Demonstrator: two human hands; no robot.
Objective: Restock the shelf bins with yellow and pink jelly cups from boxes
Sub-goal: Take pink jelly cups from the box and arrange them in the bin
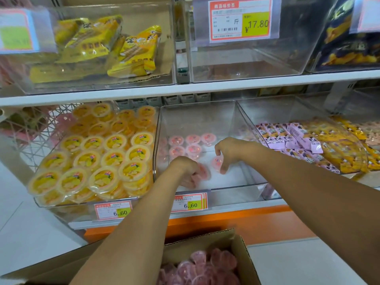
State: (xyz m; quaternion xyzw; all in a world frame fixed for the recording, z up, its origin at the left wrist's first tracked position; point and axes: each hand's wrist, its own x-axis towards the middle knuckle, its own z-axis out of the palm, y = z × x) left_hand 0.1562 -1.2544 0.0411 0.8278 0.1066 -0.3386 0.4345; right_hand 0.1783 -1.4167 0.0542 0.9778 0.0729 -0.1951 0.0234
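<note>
Your left hand (185, 171) and right hand (228, 150) each curl fingers round a pink jelly cup (217, 161) in the middle bin (236, 188); a tilted release could topple them.

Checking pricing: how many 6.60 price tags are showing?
2: one tag fronting the yellow-cup bin, one tag fronting the pink-cup bin; others may sit stacked behind it.

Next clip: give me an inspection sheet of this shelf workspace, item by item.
Surface: white shelving carrying clear bins.
Job's things: yellow jelly cups fill the left bin; few pink jelly cups in the middle bin; cardboard box holds more below.
Clutter: nothing seen.
Grips: left grip holds a pink cup; right grip pinches another.
Cables: nothing seen.
Surroundings: snack packs in neighbouring bins; price tags on bin fronts.
</note>
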